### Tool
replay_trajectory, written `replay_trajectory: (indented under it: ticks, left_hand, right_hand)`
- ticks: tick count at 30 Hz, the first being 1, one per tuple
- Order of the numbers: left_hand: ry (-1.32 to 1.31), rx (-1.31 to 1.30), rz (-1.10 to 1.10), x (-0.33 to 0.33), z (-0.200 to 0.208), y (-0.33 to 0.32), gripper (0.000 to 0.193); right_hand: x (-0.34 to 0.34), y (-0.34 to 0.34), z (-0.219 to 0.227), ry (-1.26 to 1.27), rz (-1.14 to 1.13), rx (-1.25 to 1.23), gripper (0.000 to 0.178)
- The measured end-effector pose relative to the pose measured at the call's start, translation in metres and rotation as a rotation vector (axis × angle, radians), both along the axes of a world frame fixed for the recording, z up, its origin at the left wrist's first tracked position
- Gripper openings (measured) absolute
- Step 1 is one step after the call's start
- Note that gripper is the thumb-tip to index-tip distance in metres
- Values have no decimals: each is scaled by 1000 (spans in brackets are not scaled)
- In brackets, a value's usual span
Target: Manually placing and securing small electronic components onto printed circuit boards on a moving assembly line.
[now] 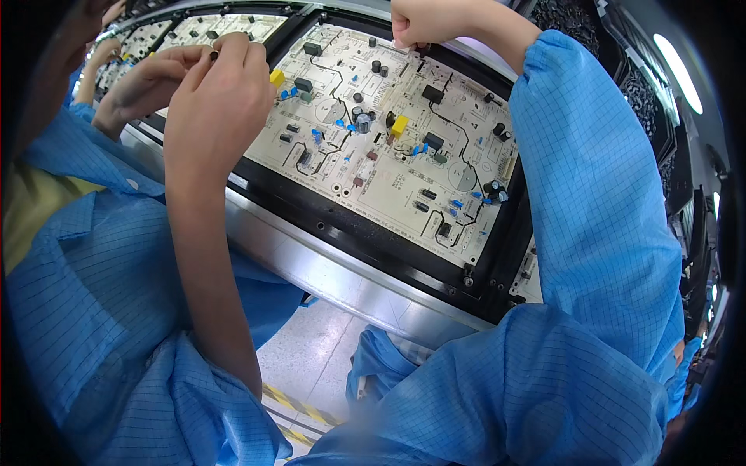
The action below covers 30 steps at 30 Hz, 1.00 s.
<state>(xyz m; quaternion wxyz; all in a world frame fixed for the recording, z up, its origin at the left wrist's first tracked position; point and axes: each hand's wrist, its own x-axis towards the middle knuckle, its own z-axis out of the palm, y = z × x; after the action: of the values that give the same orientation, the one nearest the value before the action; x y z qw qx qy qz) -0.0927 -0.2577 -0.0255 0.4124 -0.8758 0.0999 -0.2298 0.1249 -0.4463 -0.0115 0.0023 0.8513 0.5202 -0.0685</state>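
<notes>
Reaching in from the right, my right arm in a blue gridded sleeve crosses to the board's far edge. There my right hand [427, 23] is closed, its fingertips pointing down beside the frame; what they hold, if anything, is hidden. Below lies a pale circuit board panel [392, 194] carrying black capacitors [362, 122], a yellow block part [399, 126] and small blue parts. My left hand does not show. On the left, a co-worker's two hands [221, 105] meet above the board, pinching a small dark part [214, 55].
A black frame [350, 221] surrounds the panel, with a metal rail [342, 287] along its near side. More boards [225, 27] continue at the far left. Bins of dark parts [571, 31] line the right. The co-worker's blue-sleeved arm and body [85, 287] stand close at my left.
</notes>
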Motion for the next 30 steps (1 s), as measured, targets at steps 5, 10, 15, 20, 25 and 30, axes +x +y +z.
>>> replay_trajectory:
  ticks: [5,10,15,20,25,30]
  left_hand:
    - [13,5,8,0,1,3,11]
    - [-17,39,4,1,8,-1,12]
    - [-37,-58,38,0,3,-2,12]
    - [-45,638,184,-11,15,-20,10]
    - [-11,591,127,-28,22,-41,8]
    - [-59,566,96,-23,26,-43,7]
  right_hand:
    - [-1,4,-8,-46,28,57,18]
    - [-21,3,-1,-103,-70,120,16]
    - [-38,3,-14,-161,-117,218,6]
    - [-65,-11,-12,-352,22,215,9]
    - [-26,13,31,-298,-134,231,17]
    - [67,24,62,-645,-76,461,20]
